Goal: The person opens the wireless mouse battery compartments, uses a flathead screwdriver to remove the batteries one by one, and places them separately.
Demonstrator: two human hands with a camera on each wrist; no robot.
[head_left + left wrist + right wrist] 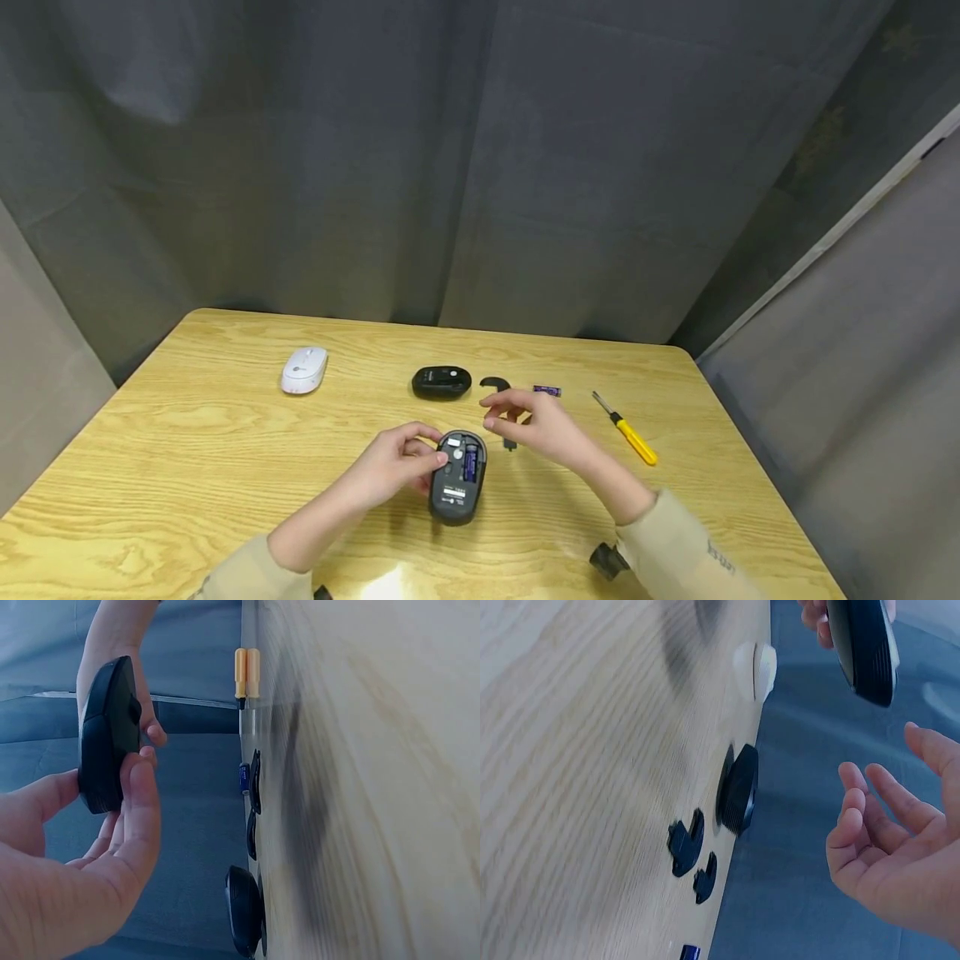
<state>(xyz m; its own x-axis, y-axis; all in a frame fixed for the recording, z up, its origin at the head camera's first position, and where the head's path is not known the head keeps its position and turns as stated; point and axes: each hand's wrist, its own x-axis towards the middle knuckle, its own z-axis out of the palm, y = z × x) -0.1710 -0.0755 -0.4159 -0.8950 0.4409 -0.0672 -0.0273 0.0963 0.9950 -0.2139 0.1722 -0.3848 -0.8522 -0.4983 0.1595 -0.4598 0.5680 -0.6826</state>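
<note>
My left hand [392,463] holds a dark computer mouse [454,487] above the table, thumb on one side and fingers behind. Its underside faces the head camera. A purple battery [471,463] sits in the uncovered compartment. To the right of this mouse is my right hand [546,429], apart from it, its fingers loosely bent with nothing between them. Under and behind the right hand lie two black battery covers [685,844], partly hidden in the head view. Another purple battery [547,390] lies on the table just beyond that hand.
On the wooden table [187,467], a second black mouse [441,382] lies underside up behind the held one. A white mouse [303,371] stands at the back left. A yellow-handled screwdriver [636,440] lies to the right. Grey curtains [465,167] hang behind.
</note>
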